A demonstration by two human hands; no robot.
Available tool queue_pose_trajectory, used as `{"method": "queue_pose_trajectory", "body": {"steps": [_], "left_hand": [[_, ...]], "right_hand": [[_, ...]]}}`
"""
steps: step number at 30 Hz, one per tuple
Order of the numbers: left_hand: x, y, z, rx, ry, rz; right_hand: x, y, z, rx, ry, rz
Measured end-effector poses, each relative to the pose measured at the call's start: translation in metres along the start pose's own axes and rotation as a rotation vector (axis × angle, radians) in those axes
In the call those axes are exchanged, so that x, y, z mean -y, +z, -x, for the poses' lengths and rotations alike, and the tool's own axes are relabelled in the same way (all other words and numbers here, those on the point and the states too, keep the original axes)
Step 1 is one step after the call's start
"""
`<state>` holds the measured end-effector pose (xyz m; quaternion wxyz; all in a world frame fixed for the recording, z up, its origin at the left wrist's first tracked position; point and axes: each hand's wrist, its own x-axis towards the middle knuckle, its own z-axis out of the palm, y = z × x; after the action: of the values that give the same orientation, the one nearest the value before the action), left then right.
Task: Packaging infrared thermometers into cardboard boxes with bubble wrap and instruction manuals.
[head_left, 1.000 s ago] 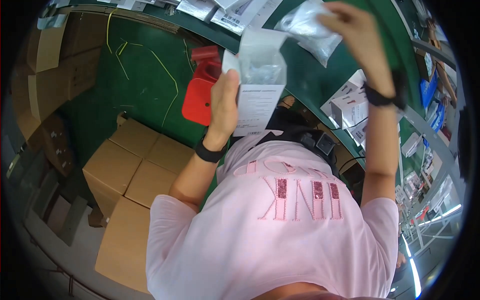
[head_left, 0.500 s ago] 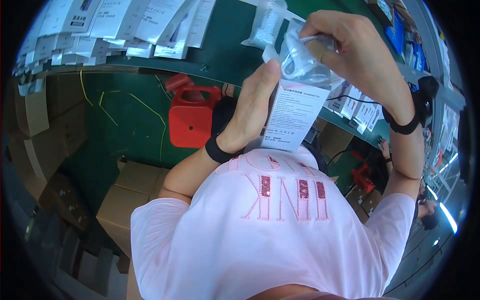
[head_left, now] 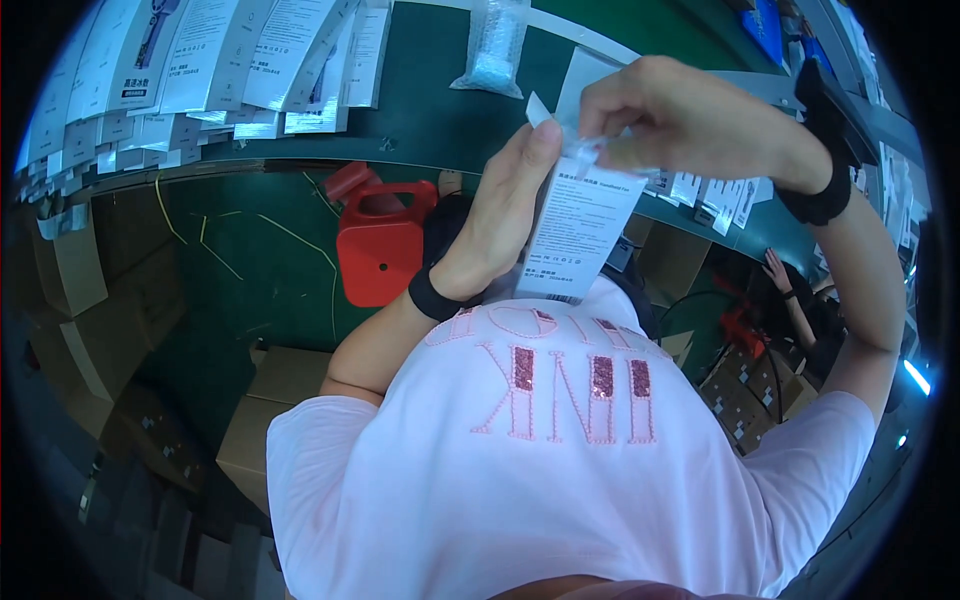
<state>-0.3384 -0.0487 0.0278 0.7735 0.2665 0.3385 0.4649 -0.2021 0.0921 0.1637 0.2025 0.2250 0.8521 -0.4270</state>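
Since half a second ago, the right hand [head_left: 665,120] has come down to the mouth of the white carton [head_left: 580,230], and the clear plastic bag [head_left: 581,157], which stood well out of the top, has sunk so that just a crumpled bit shows at the rim. The carton is in front of the person's chest, tilted, its printed face toward them. The left hand [head_left: 500,205] is wrapped around the carton's left side, thumb up beside a raised white flap [head_left: 539,109]. The right hand is narrowed, fingers bunched over the bag; whether they pinch it or push it I cannot tell.

Beyond the carton, on the green table [head_left: 425,125], lies a bubble-wrapped piece [head_left: 495,45]; far to the carton's left stand rows of white boxes [head_left: 215,55]. Lower, left of the carton, is a red plastic object [head_left: 380,250] with a handle slot.

The carton looks light and fairly stiff, though its thin walls would likely dent under a hard squeeze; its side edges seem the best hold. The bag looks soft and slippery, best taken by its gathered plastic.
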Motion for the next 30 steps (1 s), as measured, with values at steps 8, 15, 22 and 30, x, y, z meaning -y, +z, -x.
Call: {"method": "queue_pose_trajectory", "body": {"steps": [8, 15, 22, 30], "left_hand": [[-0.013, 0.009, 0.009, 0.006, 0.072, 0.03], [-0.006, 0.006, 0.005, 0.026, 0.073, 0.057], [-0.004, 0.003, 0.003, 0.018, 0.04, 0.022], [-0.018, 0.023, -0.003, 0.104, 0.089, -0.186]], "right_hand": [[-0.002, -0.012, 0.01, -0.007, -0.123, 0.063], [0.013, 0.023, -0.016, -0.294, 0.094, 0.169], [0.009, -0.004, 0.012, 0.12, -0.012, -0.184], [0.008, -0.005, 0.031, 0.386, 0.176, -0.082]]}}
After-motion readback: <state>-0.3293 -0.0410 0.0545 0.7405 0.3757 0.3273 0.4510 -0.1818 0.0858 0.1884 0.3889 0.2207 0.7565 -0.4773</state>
